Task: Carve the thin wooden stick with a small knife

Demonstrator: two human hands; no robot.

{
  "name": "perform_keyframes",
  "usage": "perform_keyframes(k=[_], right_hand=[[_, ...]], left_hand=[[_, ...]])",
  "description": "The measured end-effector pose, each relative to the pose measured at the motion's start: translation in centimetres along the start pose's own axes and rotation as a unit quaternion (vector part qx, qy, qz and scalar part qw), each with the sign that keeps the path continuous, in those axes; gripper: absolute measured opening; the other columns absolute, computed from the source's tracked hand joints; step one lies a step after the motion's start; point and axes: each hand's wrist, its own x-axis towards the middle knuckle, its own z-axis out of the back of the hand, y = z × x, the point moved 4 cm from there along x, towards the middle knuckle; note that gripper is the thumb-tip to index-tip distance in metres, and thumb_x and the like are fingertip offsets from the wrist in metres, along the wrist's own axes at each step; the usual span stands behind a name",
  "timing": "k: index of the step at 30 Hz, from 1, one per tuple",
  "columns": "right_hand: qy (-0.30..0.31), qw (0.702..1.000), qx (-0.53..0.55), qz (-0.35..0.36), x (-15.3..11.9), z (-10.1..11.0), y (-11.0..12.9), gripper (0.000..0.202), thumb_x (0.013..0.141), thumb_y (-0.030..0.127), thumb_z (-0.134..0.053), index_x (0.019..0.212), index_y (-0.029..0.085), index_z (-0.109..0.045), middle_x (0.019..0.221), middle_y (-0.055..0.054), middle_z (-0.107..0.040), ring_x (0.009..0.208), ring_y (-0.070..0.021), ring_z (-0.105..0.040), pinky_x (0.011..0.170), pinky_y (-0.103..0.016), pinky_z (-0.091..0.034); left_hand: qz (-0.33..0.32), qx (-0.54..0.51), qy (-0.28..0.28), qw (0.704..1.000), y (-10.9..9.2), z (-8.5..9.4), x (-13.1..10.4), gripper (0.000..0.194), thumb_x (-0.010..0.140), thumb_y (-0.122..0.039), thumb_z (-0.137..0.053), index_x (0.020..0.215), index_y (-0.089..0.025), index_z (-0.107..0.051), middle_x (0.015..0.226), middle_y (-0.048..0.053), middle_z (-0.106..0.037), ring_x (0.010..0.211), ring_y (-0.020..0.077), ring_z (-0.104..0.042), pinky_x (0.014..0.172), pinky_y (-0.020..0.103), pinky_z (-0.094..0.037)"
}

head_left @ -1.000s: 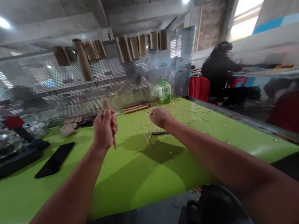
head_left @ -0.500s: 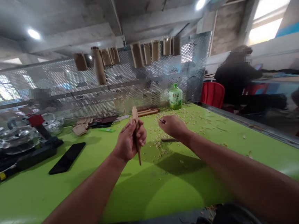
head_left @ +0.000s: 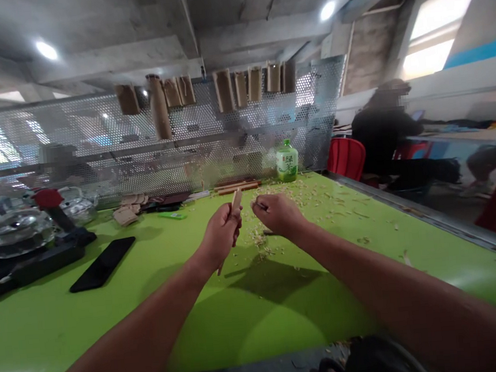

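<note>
My left hand (head_left: 222, 231) is closed around a slim, pale wooden stick (head_left: 236, 198). The stick leans to the right, its upper end above my fist and its thin lower end below. Just to the right, my right hand (head_left: 280, 213) is curled in a fist around a thin dark tool (head_left: 260, 206). Only a small bit of that tool shows, so its kind is hidden. Between the hands there is a small gap. A dark rod (head_left: 268, 232) lies on the green table (head_left: 200, 329) beneath my right hand. Wood shavings (head_left: 262, 248) are scattered under and around it.
A black phone (head_left: 102, 264) lies on the left, near glass teapots (head_left: 17, 229) and a dark stand with a red top (head_left: 48, 197). Behind are a green cutter (head_left: 172, 216), wooden strips (head_left: 239, 187) and a green bottle (head_left: 287, 162). A person (head_left: 383, 122) sits at right.
The wooden stick has tilted from upright to leaning right as my left hand turned. My right hand has moved left, closer to the stick. The view has shifted slightly.
</note>
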Motion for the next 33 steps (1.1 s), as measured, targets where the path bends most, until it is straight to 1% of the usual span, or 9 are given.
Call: perform_keyframes(k=[3, 7, 11, 13, 16, 22, 28, 33], right_hand=[[0.011, 1.0, -0.019, 0.018, -0.3, 0.1, 1.0, 0.033, 0.088, 0.033, -0.044, 0.069, 0.017, -0.065, 0.06, -0.002, -0.058, 0.055, -0.0122, -0.038, 0.054, -0.028, -0.02], [0.033, 0.999, -0.04, 0.002, -0.3, 0.1, 1.3, 0.032, 0.088, 0.031, -0.044, 0.072, 0.017, -0.067, 0.064, -0.004, -0.063, 0.055, -0.0127, -0.042, 0.054, -0.029, -0.02], [0.066, 0.996, -0.059, -0.003, -0.2, 0.0, 1.4, 0.03, 0.088, 0.029, -0.044, 0.076, 0.016, -0.069, 0.07, -0.006, -0.067, 0.058, -0.0138, -0.05, 0.054, -0.028, -0.023], [0.077, 0.995, -0.064, -0.008, -0.2, 0.0, 1.5, 0.029, 0.088, 0.029, -0.045, 0.078, 0.017, -0.069, 0.071, -0.006, -0.069, 0.06, -0.0143, -0.053, 0.054, -0.028, -0.024], [0.082, 0.994, -0.066, -0.013, -0.3, 0.1, 1.6, 0.028, 0.089, 0.029, -0.045, 0.08, 0.017, -0.07, 0.073, -0.007, -0.07, 0.061, -0.0151, -0.056, 0.055, -0.028, -0.025], [0.098, 0.993, -0.066, -0.019, -0.2, 0.2, 1.8, 0.029, 0.089, 0.028, -0.045, 0.082, 0.017, -0.07, 0.077, -0.009, -0.072, 0.065, -0.0169, -0.06, 0.055, -0.028, -0.027], [0.104, 0.992, -0.067, -0.023, -0.2, 0.1, 1.7, 0.03, 0.091, 0.029, -0.044, 0.083, 0.017, -0.07, 0.079, -0.009, -0.073, 0.067, -0.0174, -0.062, 0.056, -0.027, -0.029], [0.107, 0.992, -0.066, -0.027, -0.2, 0.2, 1.8, 0.031, 0.092, 0.029, -0.043, 0.085, 0.017, -0.071, 0.08, -0.009, -0.073, 0.067, -0.0173, -0.062, 0.056, -0.027, -0.03]], left_hand=[[-0.008, 0.042, 0.003, 0.999, 0.0, -0.1, 0.0, 0.021, 0.094, -0.038, -0.046, 0.092, -0.018, -0.051, 0.059, -0.008, -0.04, 0.04, 0.0051, -0.033, 0.037, 0.019, -0.027], [-0.026, 0.08, 0.001, 0.996, -0.2, -0.2, 0.0, 0.022, 0.093, -0.038, -0.047, 0.082, -0.018, -0.049, 0.058, -0.007, -0.041, 0.043, 0.0052, -0.034, 0.042, 0.02, -0.027], [-0.026, 0.097, 0.001, 0.995, -0.3, -0.4, -0.1, 0.02, 0.091, -0.035, -0.048, 0.079, -0.019, -0.048, 0.057, -0.006, -0.043, 0.046, 0.0067, -0.035, 0.046, 0.022, -0.027], [-0.033, 0.105, 0.001, 0.994, -0.4, -0.4, -0.1, 0.023, 0.092, -0.037, -0.048, 0.077, -0.019, -0.047, 0.056, -0.006, -0.042, 0.047, 0.0073, -0.035, 0.048, 0.022, -0.027], [-0.043, 0.117, 0.003, 0.992, -0.4, -0.5, -0.1, 0.027, 0.092, -0.041, -0.047, 0.076, -0.019, -0.047, 0.056, -0.005, -0.043, 0.048, 0.0078, -0.036, 0.049, 0.023, -0.026], [-0.043, 0.137, 0.005, 0.99, -0.6, -0.5, -0.3, 0.03, 0.094, -0.044, -0.046, 0.076, -0.019, -0.046, 0.058, -0.005, -0.043, 0.049, 0.0081, -0.036, 0.05, 0.023, -0.027], [-0.049, 0.144, 0.005, 0.988, -0.7, -0.5, -0.2, 0.028, 0.093, -0.043, -0.047, 0.078, -0.02, -0.048, 0.058, -0.005, -0.044, 0.05, 0.0089, -0.037, 0.05, 0.023, -0.027], [-0.055, 0.151, 0.003, 0.987, -0.7, -0.4, -0.3, 0.031, 0.093, -0.045, -0.047, 0.076, -0.019, -0.047, 0.058, -0.004, -0.045, 0.051, 0.0093, -0.038, 0.05, 0.023, -0.028]])
